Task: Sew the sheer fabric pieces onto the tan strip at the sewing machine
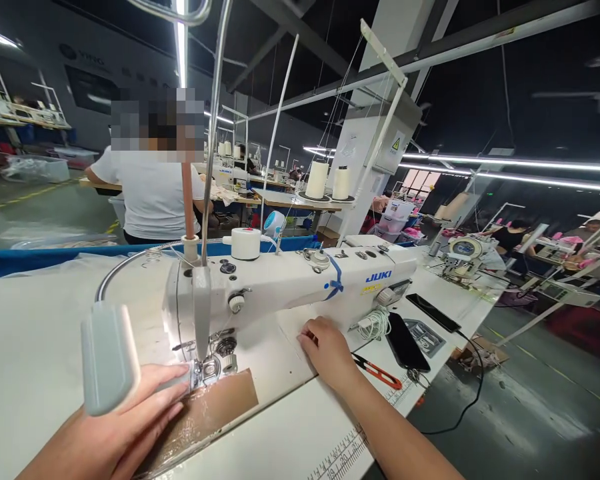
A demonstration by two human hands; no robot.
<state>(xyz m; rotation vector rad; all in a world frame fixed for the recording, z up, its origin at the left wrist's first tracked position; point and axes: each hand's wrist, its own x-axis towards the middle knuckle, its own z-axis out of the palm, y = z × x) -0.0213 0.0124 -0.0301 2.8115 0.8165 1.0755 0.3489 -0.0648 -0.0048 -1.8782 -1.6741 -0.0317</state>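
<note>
A white JUKI sewing machine [285, 277] stands on the table before me. My left hand [135, 400] lies beside the needle area, fingers stretched out, with the fingertips close to the presser foot [199, 375]. Under those fingertips is a small pale piece that I cannot make out. Brown tape-covered sheeting [225, 400] covers the machine bed below the needle. My right hand [325, 347] rests on the bed under the machine arm, its fingers curled and thumb against forefinger. Whatever it may pinch is too small to name. Orange-handled thread snips [380, 371] lie to its right.
A grey-green lamp head [107, 360] hangs over my left wrist. Two phones [407, 341] [433, 313] and a coiled pale cord [375, 325] lie at the right. Thread cones [318, 180] stand behind the machine. A person in a white shirt [155, 193] sits ahead.
</note>
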